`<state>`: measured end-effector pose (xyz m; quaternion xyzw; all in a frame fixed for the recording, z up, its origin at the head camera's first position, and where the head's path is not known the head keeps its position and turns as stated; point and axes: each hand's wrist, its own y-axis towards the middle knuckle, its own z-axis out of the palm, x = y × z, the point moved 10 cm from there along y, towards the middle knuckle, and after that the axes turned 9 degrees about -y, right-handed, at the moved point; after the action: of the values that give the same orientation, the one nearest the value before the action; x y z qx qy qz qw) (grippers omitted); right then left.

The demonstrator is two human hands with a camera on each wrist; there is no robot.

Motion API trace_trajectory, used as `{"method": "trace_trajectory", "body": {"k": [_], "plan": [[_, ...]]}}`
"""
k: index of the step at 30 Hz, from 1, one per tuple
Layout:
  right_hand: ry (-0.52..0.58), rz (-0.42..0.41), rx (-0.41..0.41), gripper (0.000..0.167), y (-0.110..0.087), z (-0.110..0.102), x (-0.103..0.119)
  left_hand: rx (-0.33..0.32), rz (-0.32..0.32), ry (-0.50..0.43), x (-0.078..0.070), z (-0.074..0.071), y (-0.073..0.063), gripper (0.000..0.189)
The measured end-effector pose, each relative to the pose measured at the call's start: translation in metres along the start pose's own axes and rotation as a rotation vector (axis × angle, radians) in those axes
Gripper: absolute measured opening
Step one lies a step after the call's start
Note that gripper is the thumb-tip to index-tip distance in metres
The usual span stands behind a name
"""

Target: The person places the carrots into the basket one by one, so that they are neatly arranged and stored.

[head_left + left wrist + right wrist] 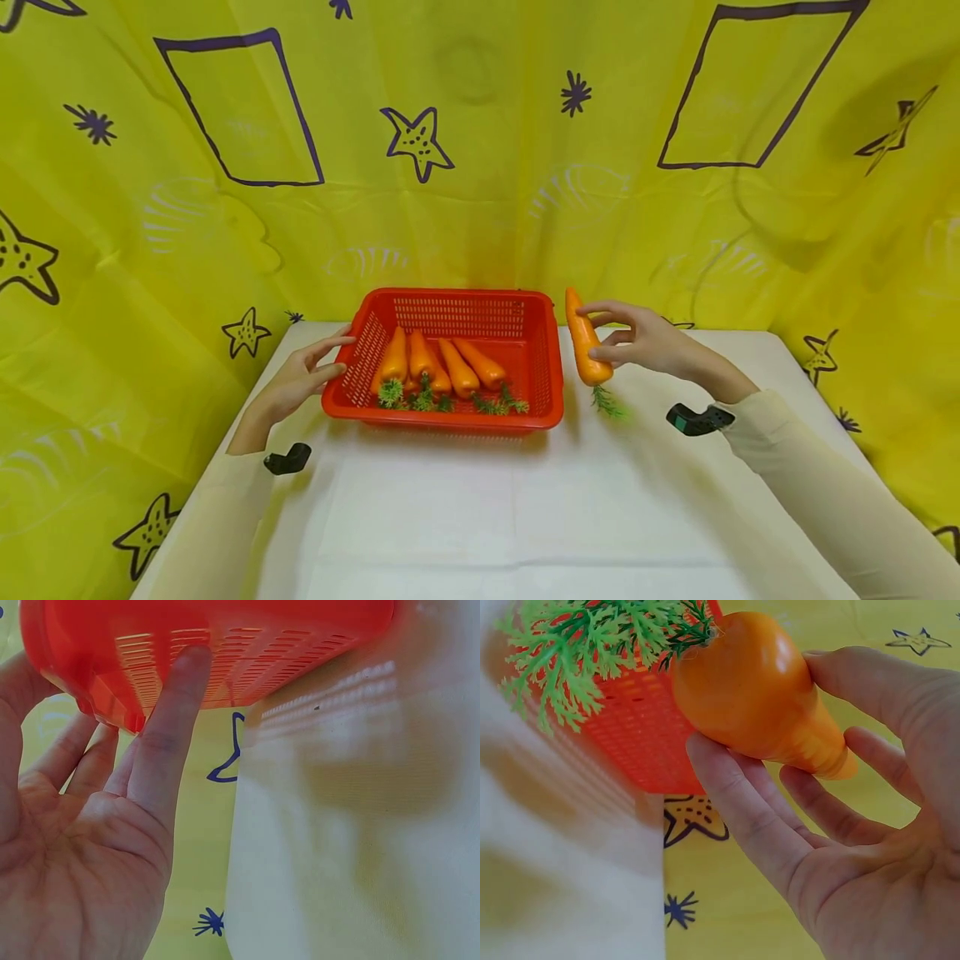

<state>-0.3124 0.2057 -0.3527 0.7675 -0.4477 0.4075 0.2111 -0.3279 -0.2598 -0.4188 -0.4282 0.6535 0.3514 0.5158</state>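
Observation:
Over the right of the table, my right hand [633, 333] pinches an orange carrot [588, 342] between thumb and fingers. The carrot's narrow tip points up and its green leafy top [592, 656] hangs at the lower end. A red plastic basket [555, 367] with slotted walls stands to its left, apart from the carrot. Inside lie several more carrots [457, 367], mostly in the left and middle part, their leaves toward the near wall. My left hand [292, 383] touches the basket's left side with extended fingers; one finger [184, 690] lies along the outer slotted wall.
A white-covered table [420, 508] lies under the basket and both arms. Behind it and at both sides hangs a yellow curtain [480, 225] with drawn stars and shells. Each wrist carries a small black device [697, 419].

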Motion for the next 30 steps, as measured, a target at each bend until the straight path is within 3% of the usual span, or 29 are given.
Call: {"method": "trace_trajectory", "body": {"k": [8,17,30], "plan": [[-0.058,-0.032,0.067,0.067,0.031,0.01,0.025,0.007,0.004,-0.008,-0.001,0.001,-0.001,0.049],[-0.126,-0.061,0.142,0.064,0.081,0.034,0.054,-0.005,0.011,0.008,0.0,-0.001,0.0,0.049],[-0.15,-0.024,0.255,0.06,0.142,0.081,0.057,-0.015,0.007,-0.037,0.0,-0.003,0.002,0.047]]}}
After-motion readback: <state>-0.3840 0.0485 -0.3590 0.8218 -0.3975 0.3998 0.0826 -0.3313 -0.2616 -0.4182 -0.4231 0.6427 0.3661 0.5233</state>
